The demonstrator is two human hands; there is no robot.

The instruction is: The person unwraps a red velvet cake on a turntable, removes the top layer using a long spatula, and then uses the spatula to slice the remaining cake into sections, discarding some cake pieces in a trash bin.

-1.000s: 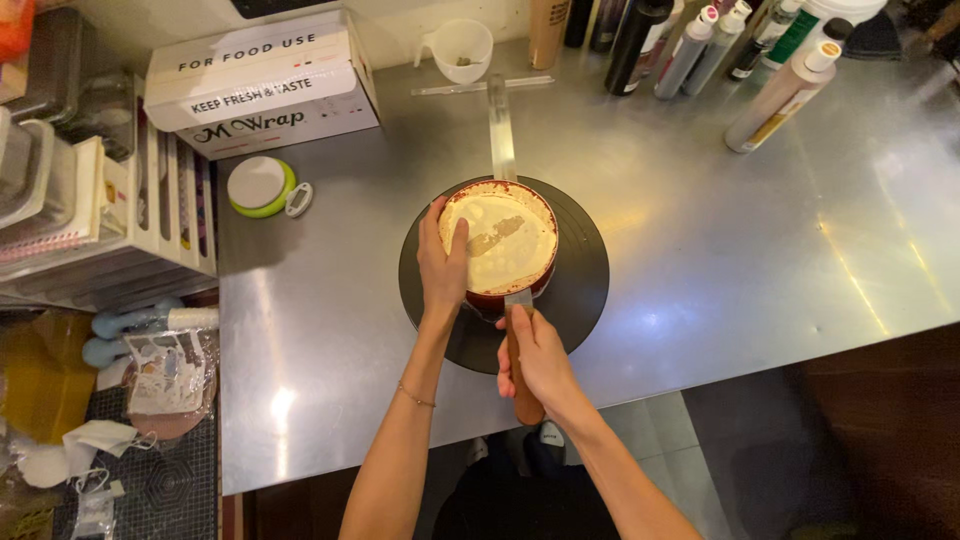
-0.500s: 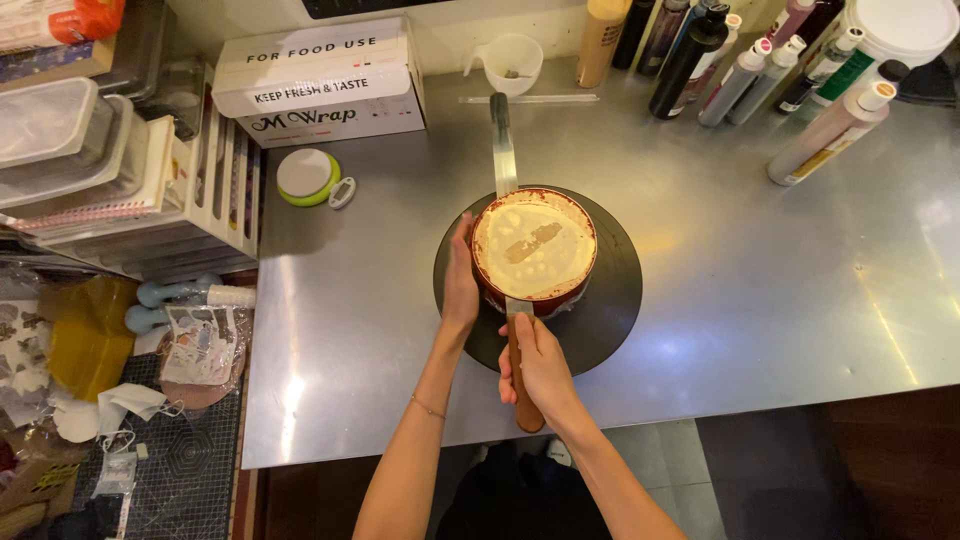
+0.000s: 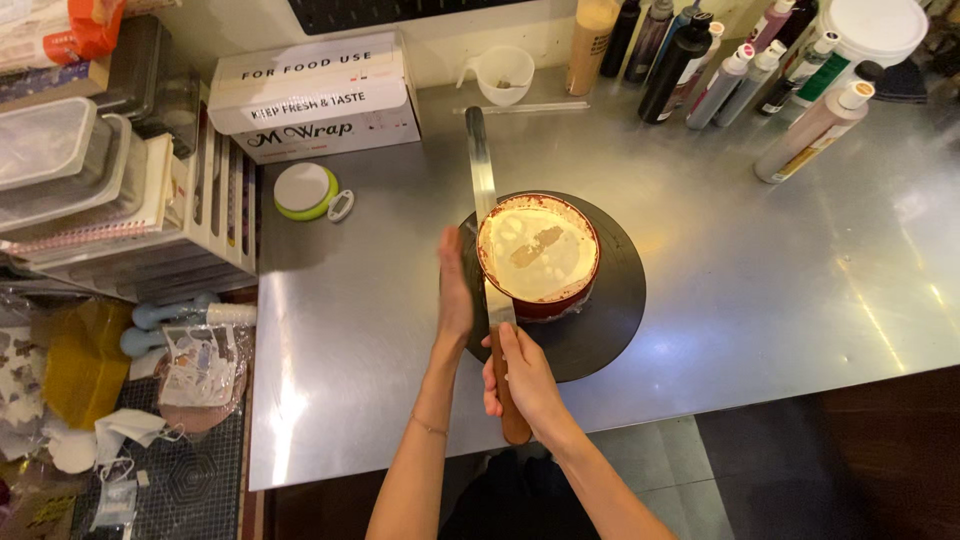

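From the head camera, a round cake (image 3: 538, 252) with a dark red side and a pale cream top stands in the middle of a black turntable (image 3: 610, 320) on the steel tabletop (image 3: 780, 290). The right hand (image 3: 525, 375) has its fingers closed around the wooden handle of a long palette knife (image 3: 483, 190), and the blade stands against the left side of the cake, reaching far past it. The left hand (image 3: 453, 285) is flat with fingers straight and open, resting at the left edge of the turntable, just beside the cake.

To smooth the side well, I think the blade should stay upright and touch the cake lightly, while the left hand turns the turntable slowly and evenly. Pressing too hard could scrape the cream off. A row of bottles (image 3: 700, 70) stands well apart at the back.
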